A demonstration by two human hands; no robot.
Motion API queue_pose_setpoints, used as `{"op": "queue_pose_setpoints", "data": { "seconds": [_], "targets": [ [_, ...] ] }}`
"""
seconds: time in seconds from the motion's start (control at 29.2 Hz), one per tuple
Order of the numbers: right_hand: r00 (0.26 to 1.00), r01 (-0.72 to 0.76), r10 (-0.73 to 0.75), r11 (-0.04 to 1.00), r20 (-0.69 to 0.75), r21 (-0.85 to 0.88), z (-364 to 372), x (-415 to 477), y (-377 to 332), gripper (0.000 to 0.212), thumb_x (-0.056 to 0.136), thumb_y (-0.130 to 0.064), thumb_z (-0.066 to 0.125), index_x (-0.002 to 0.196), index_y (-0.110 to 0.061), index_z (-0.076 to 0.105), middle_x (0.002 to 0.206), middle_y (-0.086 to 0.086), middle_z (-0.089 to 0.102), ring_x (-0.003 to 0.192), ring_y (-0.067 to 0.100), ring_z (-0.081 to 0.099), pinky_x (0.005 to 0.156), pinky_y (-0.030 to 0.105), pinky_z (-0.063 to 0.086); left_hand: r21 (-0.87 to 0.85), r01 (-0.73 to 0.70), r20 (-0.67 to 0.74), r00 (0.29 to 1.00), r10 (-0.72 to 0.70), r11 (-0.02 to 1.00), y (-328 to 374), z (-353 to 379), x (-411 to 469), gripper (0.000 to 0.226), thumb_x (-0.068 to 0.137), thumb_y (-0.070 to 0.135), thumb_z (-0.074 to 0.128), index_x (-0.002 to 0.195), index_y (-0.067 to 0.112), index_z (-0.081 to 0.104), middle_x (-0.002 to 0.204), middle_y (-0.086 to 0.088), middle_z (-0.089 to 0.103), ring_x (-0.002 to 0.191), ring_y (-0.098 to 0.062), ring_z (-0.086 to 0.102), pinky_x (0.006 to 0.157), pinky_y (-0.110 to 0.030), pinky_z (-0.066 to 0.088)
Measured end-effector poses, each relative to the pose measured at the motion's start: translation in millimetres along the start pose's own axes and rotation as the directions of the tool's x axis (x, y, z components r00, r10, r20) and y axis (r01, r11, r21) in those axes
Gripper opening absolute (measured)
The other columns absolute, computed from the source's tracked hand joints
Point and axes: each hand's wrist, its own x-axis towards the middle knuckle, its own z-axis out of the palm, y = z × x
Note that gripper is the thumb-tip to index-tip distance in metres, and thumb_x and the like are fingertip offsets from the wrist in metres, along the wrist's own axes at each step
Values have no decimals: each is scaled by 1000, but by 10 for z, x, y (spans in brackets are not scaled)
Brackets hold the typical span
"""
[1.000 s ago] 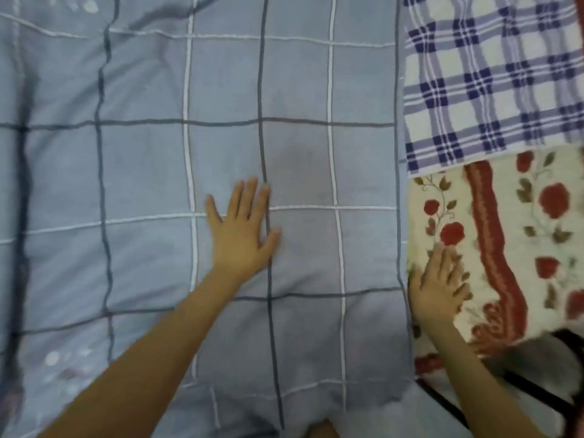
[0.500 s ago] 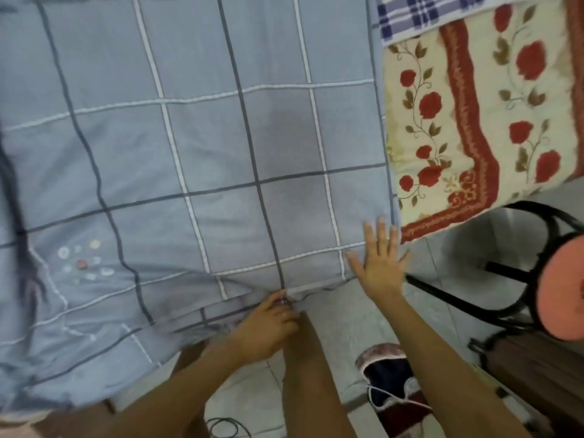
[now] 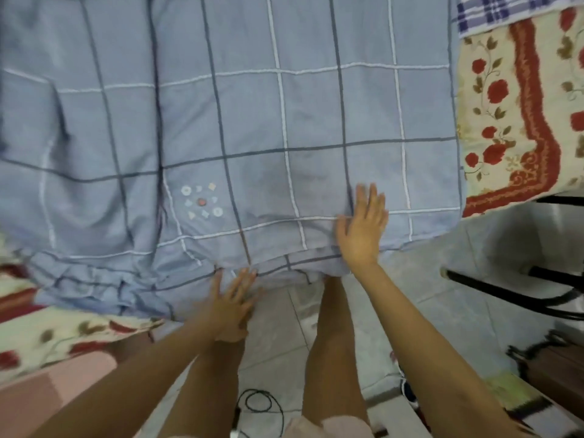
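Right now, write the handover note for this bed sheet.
Left hand: open, fingers spread at the hanging near edge of the blue-grey checked cotton sheet; blurred, contact unclear.
Right hand: open, flat on the sheet near that edge.
Done: sheet lies spread over the red-rose floral blanket, middle fairly smooth.
To do: the near left corner is rumpled; smooth it and straighten the near edge.
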Motion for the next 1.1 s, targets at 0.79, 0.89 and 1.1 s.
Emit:
{"op": "queue_pose_setpoints", "data": {
  "seconds": [0.79, 0.89, 1.1],
  "targets": [
    [917, -219, -90, 699, 388, 681, 675, -729, -2676, 29, 96, 2, 41, 87, -18, 60, 79, -1, 65, 69, -3, 60, 71, 13, 45, -842, -457, 268, 104, -958, -286, -2395, -207, -1334, 27, 74, 7, 70, 99, -1, 61, 91, -14, 63, 82, -23, 59, 70, -32, 48],
    [957, -239, -7, 556, 291, 797, 522, -419, -2895, 27, 97, 1, 38, 91, -15, 60, 75, 3, 63, 60, 0, 59, 60, 14, 47, -881, -23, -473, 0, -881, 473, -2075, -465, -1092, 15, 64, -3, 50, 73, 7, 45, 85, -12, 48, 79, -19, 41, 63, -34, 40],
    [931, -356, 105, 461, 349, 812, 336, -10, -2920, 32, 81, -38, 54, 106, -17, 55, 92, 0, 62, 83, 10, 57, 77, 28, 45, -260, 271, -325, 879, -348, 927, -1083, -878, -588, 46, 84, 12, 57, 129, 12, 53, 142, -10, 40, 136, -29, 27, 103, -71, -8]
  ]
}}
